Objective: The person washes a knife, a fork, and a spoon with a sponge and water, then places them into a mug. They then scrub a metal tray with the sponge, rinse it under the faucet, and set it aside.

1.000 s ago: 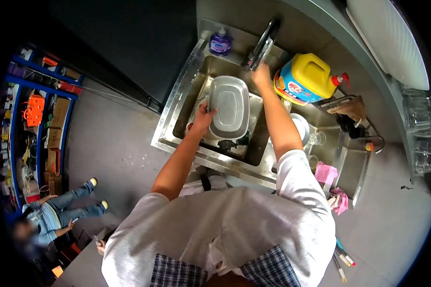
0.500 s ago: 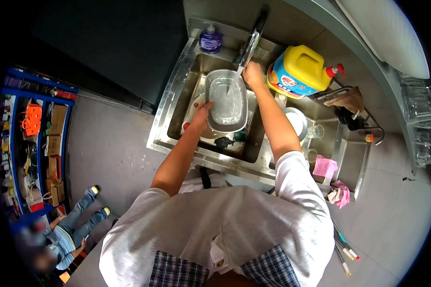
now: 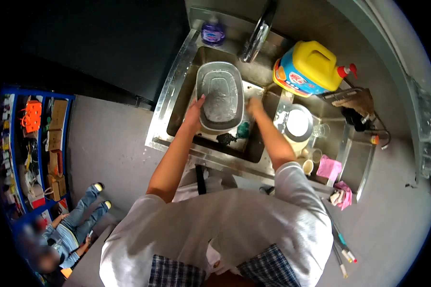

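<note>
My left hand [image 3: 195,114] is closed on the left rim of a grey oval-cornered tub [image 3: 220,93], its thumb over the edge. Some water or suds lie in the bottom of the tub, which sits over the left sink basin [image 3: 177,117]. Beside the tub's right wall is my right hand [image 3: 255,107], blurred by motion, so its fingers cannot be read. Below the tub lie a dark scouring pad [image 3: 226,138] and a green scrubber [image 3: 243,129]. Above stands the faucet [image 3: 256,40], with no stream visible.
A yellow detergent jug [image 3: 316,67] and a purple soap bottle [image 3: 212,33] stand behind the basins. On the right are a plate [image 3: 298,123], glasses [image 3: 322,130], a cup [image 3: 307,166] and a pink cloth [image 3: 328,167]. A person [image 3: 74,227] sits at lower left near shelves [image 3: 44,148].
My right hand has come away from the faucet and down toward me, along the tub's right side. The water stream is gone. The tub has shifted slightly left.
</note>
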`<action>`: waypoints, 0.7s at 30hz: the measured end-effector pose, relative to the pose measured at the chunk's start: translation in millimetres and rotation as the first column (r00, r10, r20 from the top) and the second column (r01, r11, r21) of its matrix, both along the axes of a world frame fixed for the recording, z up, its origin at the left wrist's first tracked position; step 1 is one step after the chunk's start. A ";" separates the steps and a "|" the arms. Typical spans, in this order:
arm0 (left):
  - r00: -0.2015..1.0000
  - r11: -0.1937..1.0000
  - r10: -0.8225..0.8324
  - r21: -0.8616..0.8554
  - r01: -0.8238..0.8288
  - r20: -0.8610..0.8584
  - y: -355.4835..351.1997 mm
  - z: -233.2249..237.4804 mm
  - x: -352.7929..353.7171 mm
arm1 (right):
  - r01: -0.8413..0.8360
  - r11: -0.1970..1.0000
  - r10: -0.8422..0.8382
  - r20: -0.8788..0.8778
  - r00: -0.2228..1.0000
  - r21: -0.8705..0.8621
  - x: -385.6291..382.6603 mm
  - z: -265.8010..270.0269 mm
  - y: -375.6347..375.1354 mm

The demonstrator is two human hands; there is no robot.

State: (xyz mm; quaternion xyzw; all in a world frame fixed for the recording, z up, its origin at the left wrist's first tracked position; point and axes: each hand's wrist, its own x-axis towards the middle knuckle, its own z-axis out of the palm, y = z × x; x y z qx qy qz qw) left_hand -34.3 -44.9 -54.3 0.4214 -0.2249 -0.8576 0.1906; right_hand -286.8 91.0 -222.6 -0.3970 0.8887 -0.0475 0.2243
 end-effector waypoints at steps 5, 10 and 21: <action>0.995 0.996 -0.005 -0.088 -0.004 -0.102 -10.8 -6.0 13.8 | 0.076 0.831 -0.162 0.110 0.981 0.551 62.4 -96.5 33.5; 0.994 0.997 0.033 -0.060 -0.039 -0.103 -8.0 3.1 23.0 | -0.014 0.902 0.049 -0.069 0.996 0.432 81.9 -73.2 44.3; 0.779 0.131 0.235 -0.814 0.567 0.581 7.8 47.2 8.1 | 0.310 0.883 -0.159 0.396 0.904 -0.353 54.1 138.3 66.1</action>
